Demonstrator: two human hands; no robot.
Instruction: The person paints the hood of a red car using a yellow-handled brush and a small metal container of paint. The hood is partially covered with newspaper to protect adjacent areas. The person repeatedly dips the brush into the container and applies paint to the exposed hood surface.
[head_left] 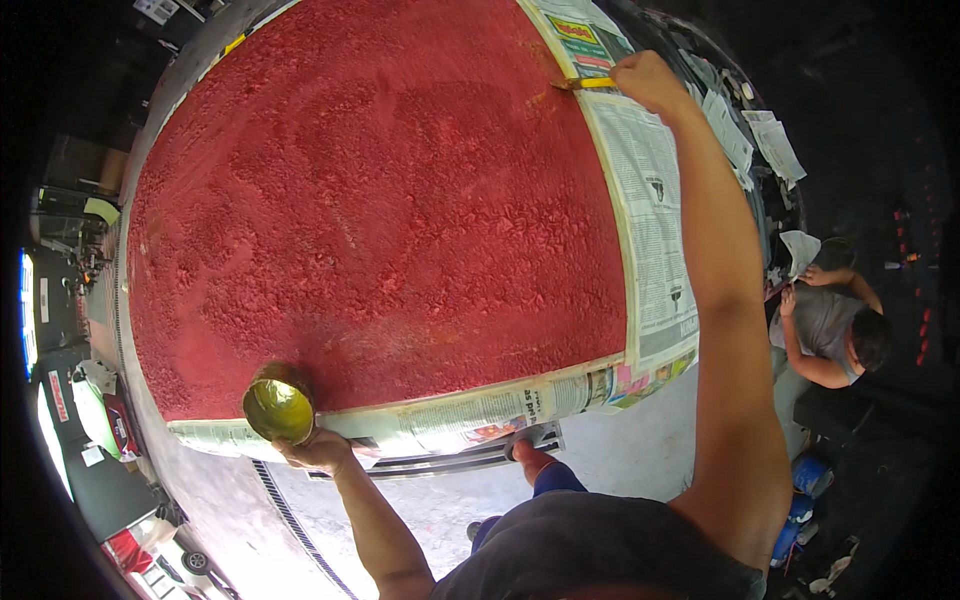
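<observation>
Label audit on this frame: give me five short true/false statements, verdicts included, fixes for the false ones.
1. The left hand holds a bowl. True.
2. The right hand holds a yellow brush. True.
3. The brush is dipped in the bowl. False: its tip is at the right edge of the panel.
4. The panel is blue. False: it is red.
5. Newspaper runs along the panel's right and near edges. True.

Rough, wrinkled red panel, matt newspaper; glossy-lined bowl
</observation>
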